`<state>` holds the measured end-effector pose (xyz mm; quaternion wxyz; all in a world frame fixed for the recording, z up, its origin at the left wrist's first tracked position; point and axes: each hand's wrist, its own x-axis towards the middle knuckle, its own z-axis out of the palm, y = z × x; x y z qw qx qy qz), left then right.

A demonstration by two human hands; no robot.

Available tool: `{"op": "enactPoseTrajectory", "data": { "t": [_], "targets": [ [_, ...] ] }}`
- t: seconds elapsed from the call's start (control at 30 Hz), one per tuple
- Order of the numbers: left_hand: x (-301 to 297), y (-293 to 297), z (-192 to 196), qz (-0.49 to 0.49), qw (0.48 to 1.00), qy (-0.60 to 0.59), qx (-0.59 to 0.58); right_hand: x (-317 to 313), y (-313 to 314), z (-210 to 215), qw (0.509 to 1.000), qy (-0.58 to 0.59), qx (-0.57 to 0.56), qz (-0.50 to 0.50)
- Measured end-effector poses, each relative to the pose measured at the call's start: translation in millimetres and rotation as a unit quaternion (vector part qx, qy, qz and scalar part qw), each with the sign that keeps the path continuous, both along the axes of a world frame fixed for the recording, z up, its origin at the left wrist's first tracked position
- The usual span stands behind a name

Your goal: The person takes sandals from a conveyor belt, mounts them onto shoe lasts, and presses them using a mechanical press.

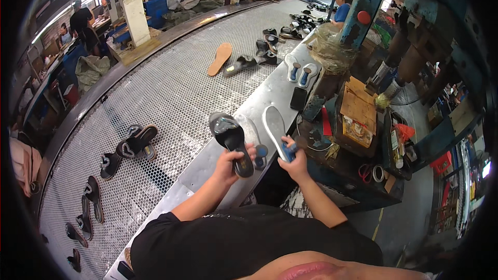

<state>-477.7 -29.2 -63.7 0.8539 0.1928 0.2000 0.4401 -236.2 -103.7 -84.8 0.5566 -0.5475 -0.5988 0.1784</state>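
My left hand (228, 166) is closed round the heel part of a black slide sandal (226, 130). The sandal's sole is dark, and a glossy strap crosses its toe end. In my right hand (294, 165) is a silver sole-shaped plate (274, 124), gripped by its blue handle with the toe end pointing away from me. Between my hands, a second silver sole-shaped plate (248, 127) lies on the metal ledge (210, 163), partly hidden by the sandal. Farther along the ledge sit two more such plates (299, 72) with blue handles, and a black phone (298, 98).
A perforated conveyor (171, 83) carries several black sandals (136, 142) and a tan insole (220, 59). On my right, a machine bench holds a cardboard box (358, 105), red-handled scissors (365, 173) and a tape roll (378, 173). Other people work at the far end.
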Motion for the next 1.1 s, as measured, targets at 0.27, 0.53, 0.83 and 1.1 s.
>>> {"op": "enactPoseTrajectory", "data": {
  "t": [0.27, 0.53, 0.83, 1.1],
  "targets": [
    [-6.5, -41.9, 21.2, -0.087, 0.993, 0.056, 0.051, 34.8, 64.5, -41.7, 0.975, -0.146, -0.149, -0.076],
    [-60.5, 8.2, -32.8, 0.034, 0.982, 0.179, 0.054, -55.9, 29.1, -53.2, 0.995, 0.021, 0.053, -0.084],
    [-36.2, 18.2, -20.6, 0.103, 0.971, 0.205, 0.061, -68.7, 14.9, 29.7, 0.974, 0.151, -0.143, 0.083],
    [21.2, 30.9, -6.8, 0.001, 0.993, 0.114, -0.018, -37.6, -40.6, 77.4, 0.903, 0.283, -0.044, 0.321]
  ]
}}
